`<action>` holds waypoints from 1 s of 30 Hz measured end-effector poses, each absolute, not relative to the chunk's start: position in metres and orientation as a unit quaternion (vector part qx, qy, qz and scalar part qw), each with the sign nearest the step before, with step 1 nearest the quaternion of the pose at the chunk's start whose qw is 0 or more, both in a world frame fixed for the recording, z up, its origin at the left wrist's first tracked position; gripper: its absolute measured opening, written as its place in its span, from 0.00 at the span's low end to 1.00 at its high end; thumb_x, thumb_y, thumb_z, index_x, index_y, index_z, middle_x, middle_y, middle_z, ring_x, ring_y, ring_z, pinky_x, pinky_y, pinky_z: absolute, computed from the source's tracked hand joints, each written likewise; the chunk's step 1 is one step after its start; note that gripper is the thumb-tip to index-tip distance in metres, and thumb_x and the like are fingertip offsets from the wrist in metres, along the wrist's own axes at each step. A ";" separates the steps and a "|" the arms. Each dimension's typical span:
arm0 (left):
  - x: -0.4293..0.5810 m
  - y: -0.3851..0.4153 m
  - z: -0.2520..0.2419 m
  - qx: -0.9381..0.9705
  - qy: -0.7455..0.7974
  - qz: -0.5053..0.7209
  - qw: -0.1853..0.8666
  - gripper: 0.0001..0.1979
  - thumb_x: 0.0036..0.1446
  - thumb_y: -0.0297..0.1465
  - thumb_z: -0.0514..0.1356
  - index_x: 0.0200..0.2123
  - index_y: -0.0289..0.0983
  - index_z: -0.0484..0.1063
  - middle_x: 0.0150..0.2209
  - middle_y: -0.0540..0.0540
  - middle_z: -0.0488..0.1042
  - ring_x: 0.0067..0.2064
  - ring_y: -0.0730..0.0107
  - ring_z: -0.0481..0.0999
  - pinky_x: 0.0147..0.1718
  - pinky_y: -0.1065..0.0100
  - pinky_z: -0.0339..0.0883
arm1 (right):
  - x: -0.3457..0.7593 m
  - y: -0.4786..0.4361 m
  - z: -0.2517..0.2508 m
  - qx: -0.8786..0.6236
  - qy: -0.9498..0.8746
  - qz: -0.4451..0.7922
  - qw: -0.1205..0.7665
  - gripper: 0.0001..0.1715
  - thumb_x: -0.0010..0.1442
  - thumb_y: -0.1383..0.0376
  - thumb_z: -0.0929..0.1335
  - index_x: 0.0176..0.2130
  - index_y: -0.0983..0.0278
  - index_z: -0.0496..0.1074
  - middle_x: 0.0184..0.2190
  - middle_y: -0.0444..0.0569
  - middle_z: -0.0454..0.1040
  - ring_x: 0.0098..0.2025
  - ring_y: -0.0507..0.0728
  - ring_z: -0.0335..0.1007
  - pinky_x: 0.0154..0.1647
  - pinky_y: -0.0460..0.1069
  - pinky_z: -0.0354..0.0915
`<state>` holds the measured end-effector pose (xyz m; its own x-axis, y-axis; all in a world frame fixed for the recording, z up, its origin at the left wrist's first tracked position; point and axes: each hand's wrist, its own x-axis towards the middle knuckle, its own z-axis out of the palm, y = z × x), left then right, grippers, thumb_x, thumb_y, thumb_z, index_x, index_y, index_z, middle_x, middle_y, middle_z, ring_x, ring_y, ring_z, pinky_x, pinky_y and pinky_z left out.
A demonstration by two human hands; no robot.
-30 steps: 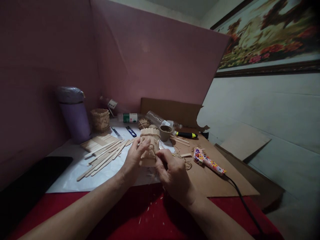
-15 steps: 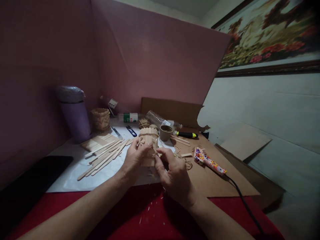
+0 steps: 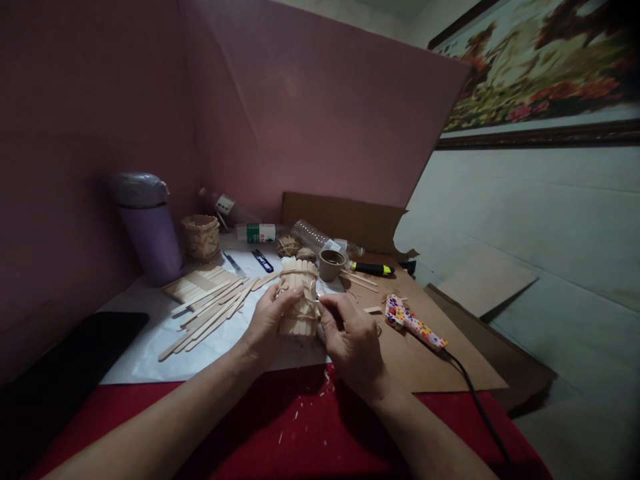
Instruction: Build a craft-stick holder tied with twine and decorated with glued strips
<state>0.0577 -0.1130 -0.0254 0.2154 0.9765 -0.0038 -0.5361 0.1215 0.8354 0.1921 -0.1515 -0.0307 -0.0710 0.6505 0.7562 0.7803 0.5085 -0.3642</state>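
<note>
A small cup covered in upright craft sticks (image 3: pixel 300 323) is held in front of me, over the near edge of the white sheet. Twine (image 3: pixel 300 272) is bound around it near the top, with another band lower down. My left hand (image 3: pixel 267 323) grips the cup from the left, its thumb across the front. At the cup's right side my right hand (image 3: pixel 353 340) is closed in a pinch on a thin strand that looks like twine. Its fingertips are close to the cup wall, and the strand's end is hidden.
Loose craft sticks (image 3: pixel 213 317) lie on the left. A flowered glue gun (image 3: pixel 415 327) with its cord rests on cardboard (image 3: pixel 460 373) at right. Behind are a brown pot (image 3: pixel 331 265), twine balls (image 3: pixel 289 245), a box cutter (image 3: pixel 263 261), plastic bottles (image 3: pixel 315 235) and a purple tumbler (image 3: pixel 150 233).
The cup has turned, so the bow-like decoration on its front no longer shows and plain sticks with twine face me. My right hand has shifted slightly right.
</note>
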 end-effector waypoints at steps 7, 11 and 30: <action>0.058 -0.115 -0.023 0.340 0.304 0.525 0.719 0.18 0.46 0.35 0.66 0.40 0.34 0.69 0.31 0.45 0.75 0.29 0.65 0.75 0.30 0.66 0.70 | 0.195 -0.145 -0.030 -0.499 -0.728 -0.054 0.468 0.07 0.62 0.66 0.64 0.35 0.64 0.71 0.30 0.48 0.75 0.32 0.54 0.71 0.33 0.47 0.62; 0.058 -0.118 -0.021 0.314 0.289 0.484 0.764 0.17 0.48 0.38 0.65 0.39 0.34 0.71 0.32 0.43 0.76 0.31 0.63 0.77 0.31 0.63 0.71 | 0.198 -0.143 -0.029 -0.518 -0.709 -0.052 0.475 0.08 0.62 0.65 0.64 0.34 0.64 0.71 0.29 0.48 0.75 0.30 0.54 0.70 0.30 0.47 0.62; 0.059 -0.121 -0.027 0.392 0.318 0.409 0.760 0.22 0.51 0.38 0.63 0.49 0.37 0.66 0.42 0.39 0.74 0.37 0.60 0.76 0.34 0.60 0.73 | 0.213 -0.131 -0.023 -0.531 -0.675 -0.086 0.505 0.07 0.62 0.67 0.64 0.36 0.63 0.72 0.33 0.49 0.71 0.38 0.56 0.68 0.40 0.50 0.64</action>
